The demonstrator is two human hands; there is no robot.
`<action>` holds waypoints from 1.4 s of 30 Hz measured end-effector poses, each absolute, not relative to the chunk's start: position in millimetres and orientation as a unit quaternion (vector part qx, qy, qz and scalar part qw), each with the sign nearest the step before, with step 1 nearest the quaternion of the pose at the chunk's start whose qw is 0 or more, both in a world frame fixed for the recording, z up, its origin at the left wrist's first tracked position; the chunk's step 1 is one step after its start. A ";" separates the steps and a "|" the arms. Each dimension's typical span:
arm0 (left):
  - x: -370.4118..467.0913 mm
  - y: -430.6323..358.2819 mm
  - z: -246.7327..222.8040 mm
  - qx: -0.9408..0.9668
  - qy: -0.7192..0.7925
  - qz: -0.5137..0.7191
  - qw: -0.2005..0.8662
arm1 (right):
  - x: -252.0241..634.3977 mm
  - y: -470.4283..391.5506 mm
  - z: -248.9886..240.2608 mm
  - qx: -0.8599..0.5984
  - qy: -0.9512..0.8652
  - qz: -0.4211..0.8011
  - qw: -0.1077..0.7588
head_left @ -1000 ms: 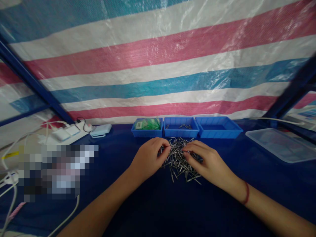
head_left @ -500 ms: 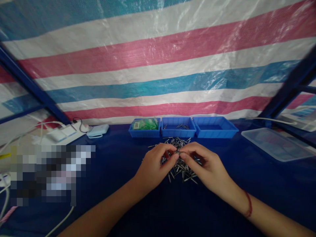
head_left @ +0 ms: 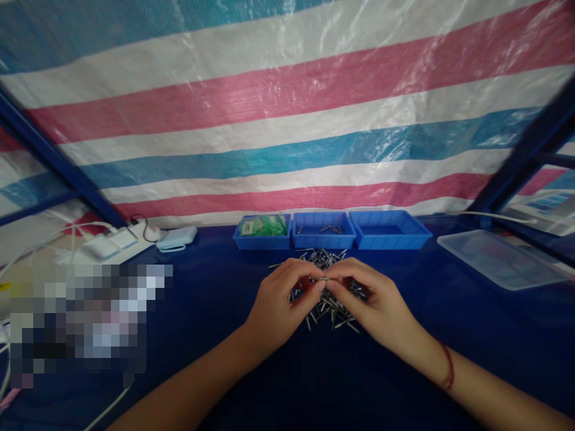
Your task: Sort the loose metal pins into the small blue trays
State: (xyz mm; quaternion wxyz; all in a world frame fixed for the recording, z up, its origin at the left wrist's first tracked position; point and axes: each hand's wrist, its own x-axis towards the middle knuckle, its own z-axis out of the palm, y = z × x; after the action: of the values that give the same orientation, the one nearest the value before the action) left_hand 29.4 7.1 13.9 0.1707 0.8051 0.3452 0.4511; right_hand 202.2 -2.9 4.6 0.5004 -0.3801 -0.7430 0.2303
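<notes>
Over a pile of thin silvery metal pieces (head_left: 335, 311), my left hand (head_left: 276, 305) and my right hand (head_left: 377, 305) meet fingertip to fingertip. Both are closed in a pinch on one slim metal piece (head_left: 322, 279), which lies roughly crosswise between them. Fingers cover most of it, and its exact kind is too small to make out. The loose pieces spread beneath and around both hands, partly hidden by them. A red cord circles my right wrist.
Behind the pile stand three blue trays in a row: the left tray (head_left: 263, 242) holds green packets, the middle tray (head_left: 323, 242) a few metal pieces, then a right tray (head_left: 392, 241). A translucent lid (head_left: 498, 257) lies right. Left are a power strip (head_left: 144, 239), cables and a pale-blue device (head_left: 177, 238).
Both hands stay over the pile, still pinching. The metal piece between the fingertips now shows a little more plainly. The view has shifted slightly.
</notes>
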 end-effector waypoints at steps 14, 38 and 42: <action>-2.4 34.3 36.3 0.779 0.403 0.452 0.160 | 209.9 51.6 14.7 -0.443 -0.775 -0.014 0.451; -13.3 36.7 23.1 0.933 0.333 0.024 0.134 | 222.2 37.6 -11.8 -0.469 -0.789 0.016 0.396; -12.9 36.3 19.7 0.934 0.338 0.012 0.115 | 218.5 32.5 -8.2 -0.455 -0.799 0.024 0.392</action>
State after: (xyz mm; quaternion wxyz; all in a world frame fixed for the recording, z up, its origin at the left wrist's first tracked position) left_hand -12.9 36.3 19.7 0.1152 0.9338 0.3384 0.0116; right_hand 218.5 32.5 -8.2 0.3916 -0.4554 -0.7991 0.0243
